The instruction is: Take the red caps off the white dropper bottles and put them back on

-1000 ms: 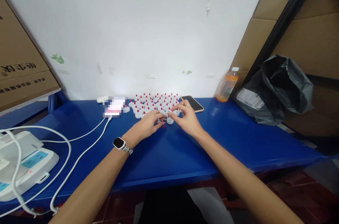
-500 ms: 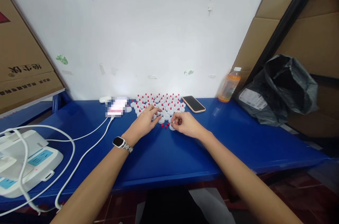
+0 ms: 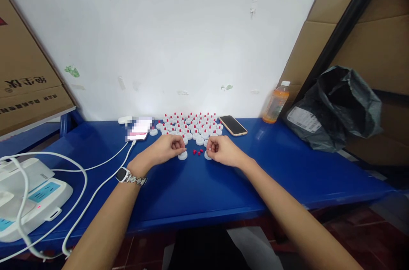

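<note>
Both hands have drawn back toward the person from the cluster of caps since half a second ago, each now sitting beside a single plain white cap instead of reaching in among the finished ones. Far to the left of the hands lies a white device (image 3: 32,202) with looping white cables (image 3: 96,193), and a phone with a lit screen (image 3: 138,129) rests just beyond and left of the left hand. The left hand (image 3: 166,150), a watch (image 3: 123,175) on its wrist, is curled with fingertips pinched together at a white cap (image 3: 182,155) just beside it; whether a red plug is held in the pinch cannot be told. Between the two hands lie a few loose red plugs (image 3: 196,152) on the blue table (image 3: 204,193). The right hand (image 3: 223,153) is likewise curled, fingertips closed at another white cap (image 3: 207,156) touching it. Beyond both hands stands the cluster of white caps fitted with red plugs (image 3: 188,123), many dozens, which suggests most of the work is done; only these two caps and the loose plugs look unfinished. Right of the cluster lie a dark phone (image 3: 233,125), an orange drink bottle (image 3: 275,103) and a black bag (image 3: 338,108).
</note>
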Demonstrator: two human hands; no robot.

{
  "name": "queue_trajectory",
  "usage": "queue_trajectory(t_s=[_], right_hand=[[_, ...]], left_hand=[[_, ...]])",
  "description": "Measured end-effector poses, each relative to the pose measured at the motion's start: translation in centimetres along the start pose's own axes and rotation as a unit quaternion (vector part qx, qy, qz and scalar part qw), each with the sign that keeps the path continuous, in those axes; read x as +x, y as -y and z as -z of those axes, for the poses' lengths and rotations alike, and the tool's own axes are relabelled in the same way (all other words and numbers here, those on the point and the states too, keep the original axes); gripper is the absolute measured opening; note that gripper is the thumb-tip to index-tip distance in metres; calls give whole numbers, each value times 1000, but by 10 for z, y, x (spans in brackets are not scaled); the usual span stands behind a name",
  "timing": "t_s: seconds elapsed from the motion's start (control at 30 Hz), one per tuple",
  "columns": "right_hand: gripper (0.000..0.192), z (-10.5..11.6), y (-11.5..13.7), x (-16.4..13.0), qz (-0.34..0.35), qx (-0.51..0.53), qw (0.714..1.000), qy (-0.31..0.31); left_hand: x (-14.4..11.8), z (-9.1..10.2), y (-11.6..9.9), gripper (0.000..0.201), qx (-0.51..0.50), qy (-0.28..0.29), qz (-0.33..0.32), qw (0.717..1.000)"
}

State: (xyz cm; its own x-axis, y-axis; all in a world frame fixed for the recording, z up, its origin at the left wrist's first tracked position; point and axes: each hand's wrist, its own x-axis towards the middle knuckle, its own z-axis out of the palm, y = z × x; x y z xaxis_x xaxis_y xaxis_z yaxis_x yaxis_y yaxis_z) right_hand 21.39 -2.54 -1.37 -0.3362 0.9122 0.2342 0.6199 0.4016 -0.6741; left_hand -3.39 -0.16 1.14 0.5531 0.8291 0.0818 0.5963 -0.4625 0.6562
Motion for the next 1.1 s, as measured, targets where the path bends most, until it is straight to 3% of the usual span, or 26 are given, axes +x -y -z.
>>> queue_trajectory(t_s=[0.27,0.37,0.47,0.6,0.77,1.0,1.1], right_hand=[[17,-4,11,-2,24,137,989,45],[17,1,3,1,24,110,993,-37],[20,3,-9,5,-9,1,994,-108],[11,0,-22,9,-35,-51,996,-64],[10,1,-22,8,-33,-36,998,-35],[23,11,-10,2,-26,0,1000,-4],[14,13,-5,-1,4,32,999,31]], left_hand=[[2,-15,-18,31,-87,51,4,995],[0,-11,-16,35,-82,37,-2,996],[-1,-7,-13,34,-46,-21,-8,999],[2,-7,-9,34,-8,-90,-18,996],[6,-12,-4,33,14,-98,-25,995],[-2,-5,-13,34,0,-44,-32,999],[-6,-5,-21,41,7,-17,-47,999]])
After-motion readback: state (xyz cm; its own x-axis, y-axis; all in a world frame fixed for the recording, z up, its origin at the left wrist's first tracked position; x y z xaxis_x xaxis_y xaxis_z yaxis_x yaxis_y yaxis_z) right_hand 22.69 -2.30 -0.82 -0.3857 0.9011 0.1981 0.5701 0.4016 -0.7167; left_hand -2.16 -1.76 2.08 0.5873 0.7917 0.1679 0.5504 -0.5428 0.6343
